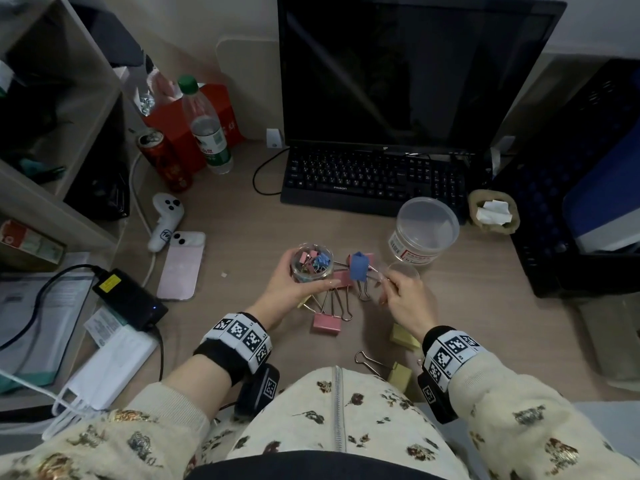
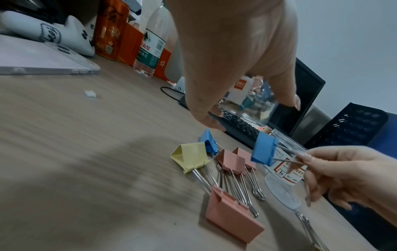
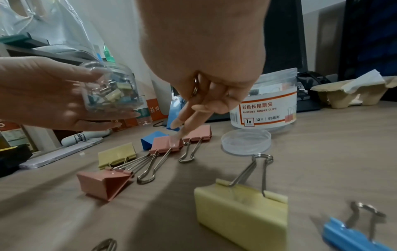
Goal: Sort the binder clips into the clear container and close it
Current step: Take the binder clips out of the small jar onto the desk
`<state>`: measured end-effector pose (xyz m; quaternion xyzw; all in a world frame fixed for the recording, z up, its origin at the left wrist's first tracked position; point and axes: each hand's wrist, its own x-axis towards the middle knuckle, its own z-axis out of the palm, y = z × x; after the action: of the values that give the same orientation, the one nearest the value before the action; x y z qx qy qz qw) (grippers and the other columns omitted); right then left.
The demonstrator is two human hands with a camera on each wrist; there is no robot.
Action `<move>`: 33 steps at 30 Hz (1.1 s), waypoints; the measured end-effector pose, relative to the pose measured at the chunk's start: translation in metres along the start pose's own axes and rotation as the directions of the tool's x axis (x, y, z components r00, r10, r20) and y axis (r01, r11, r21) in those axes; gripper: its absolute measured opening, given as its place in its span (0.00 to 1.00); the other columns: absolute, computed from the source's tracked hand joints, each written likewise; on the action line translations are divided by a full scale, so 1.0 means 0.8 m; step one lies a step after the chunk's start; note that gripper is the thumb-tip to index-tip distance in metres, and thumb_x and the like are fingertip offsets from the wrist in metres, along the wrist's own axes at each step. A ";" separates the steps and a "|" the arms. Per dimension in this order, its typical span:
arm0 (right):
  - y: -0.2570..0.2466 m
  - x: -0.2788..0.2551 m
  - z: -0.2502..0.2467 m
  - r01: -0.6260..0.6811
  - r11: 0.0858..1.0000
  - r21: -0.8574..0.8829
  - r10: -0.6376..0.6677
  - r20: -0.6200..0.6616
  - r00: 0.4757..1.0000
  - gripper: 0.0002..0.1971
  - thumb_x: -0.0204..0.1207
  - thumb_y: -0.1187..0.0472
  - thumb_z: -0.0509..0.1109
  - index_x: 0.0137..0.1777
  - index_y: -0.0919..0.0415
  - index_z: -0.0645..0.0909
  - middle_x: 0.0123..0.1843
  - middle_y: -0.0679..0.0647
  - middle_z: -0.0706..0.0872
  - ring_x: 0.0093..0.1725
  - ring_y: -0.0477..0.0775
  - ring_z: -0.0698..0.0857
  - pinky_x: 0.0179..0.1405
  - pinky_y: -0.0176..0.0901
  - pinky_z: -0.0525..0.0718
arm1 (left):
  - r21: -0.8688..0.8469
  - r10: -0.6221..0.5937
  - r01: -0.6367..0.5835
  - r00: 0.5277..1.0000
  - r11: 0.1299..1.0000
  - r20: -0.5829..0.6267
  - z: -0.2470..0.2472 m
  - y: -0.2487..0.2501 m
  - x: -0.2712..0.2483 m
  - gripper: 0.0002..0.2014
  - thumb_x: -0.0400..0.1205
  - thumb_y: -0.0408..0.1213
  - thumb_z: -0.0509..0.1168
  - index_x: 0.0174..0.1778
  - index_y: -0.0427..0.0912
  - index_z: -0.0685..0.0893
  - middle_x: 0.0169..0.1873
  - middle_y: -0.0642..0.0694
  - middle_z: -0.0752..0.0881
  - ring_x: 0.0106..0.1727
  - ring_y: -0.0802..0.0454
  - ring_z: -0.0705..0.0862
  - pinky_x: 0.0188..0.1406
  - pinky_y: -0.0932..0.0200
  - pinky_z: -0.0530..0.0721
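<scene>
My left hand (image 1: 306,284) grips a small clear jar (image 1: 311,263) of small coloured binder clips and holds it above the desk, mouth up. My right hand (image 1: 388,282) pinches the wire handles of a large blue binder clip (image 1: 358,268) just right of the jar (image 2: 249,103). The blue clip (image 2: 263,149) hangs in the air. A small clear lid (image 1: 403,270) lies flat on the desk beside my right hand. Several large pink (image 1: 327,322), yellow (image 3: 242,212) and blue (image 2: 208,142) clips lie loose on the desk below both hands.
A larger clear labelled tub (image 1: 424,230) stands behind the lid, in front of the keyboard (image 1: 370,178). A pink phone (image 1: 180,265) and a white controller (image 1: 164,220) lie at the left. A black crate (image 1: 561,188) stands at the right, a cardboard cup holder (image 1: 493,211) before it.
</scene>
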<state>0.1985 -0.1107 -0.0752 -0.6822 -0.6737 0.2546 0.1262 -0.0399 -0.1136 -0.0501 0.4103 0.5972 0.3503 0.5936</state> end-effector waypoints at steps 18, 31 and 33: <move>0.025 0.010 0.002 -0.096 0.987 0.129 0.064 0.229 0.971 0.18 0.87 0.49 0.56 0.72 0.51 0.75 0.67 0.52 0.82 0.63 0.56 0.82 0.63 0.49 0.79 | 0.142 -0.011 0.023 0.996 0.990 -0.086 -0.001 -0.014 0.012 0.41 0.65 0.31 0.85 0.72 0.43 0.73 0.59 0.51 0.84 0.61 0.54 0.85 0.56 0.68 0.81; 0.106 -0.041 -0.074 -0.190 0.974 -0.127 0.222 0.330 0.918 0.24 0.70 0.57 0.74 0.66 0.45 0.76 0.68 0.45 0.72 0.57 0.51 0.79 0.57 0.50 0.81 | 0.189 -0.032 0.019 0.997 0.982 0.069 0.062 -0.022 0.026 0.42 0.64 0.33 0.86 0.72 0.44 0.75 0.60 0.49 0.86 0.59 0.54 0.86 0.63 0.58 0.84; 0.106 -0.055 -0.073 -0.177 0.974 -0.143 0.225 0.494 0.840 0.38 0.64 0.51 0.80 0.73 0.43 0.68 0.68 0.45 0.64 0.62 0.53 0.77 0.61 0.53 0.82 | 0.194 -0.033 0.015 0.996 0.981 0.087 0.070 -0.022 0.027 0.41 0.63 0.33 0.87 0.71 0.45 0.75 0.60 0.49 0.86 0.60 0.54 0.86 0.63 0.58 0.85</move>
<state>0.3028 -0.1491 -0.0624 -0.6630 -0.6187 0.4056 -0.1142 0.0153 -0.1048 -0.0781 0.4741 0.6061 0.2648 0.5812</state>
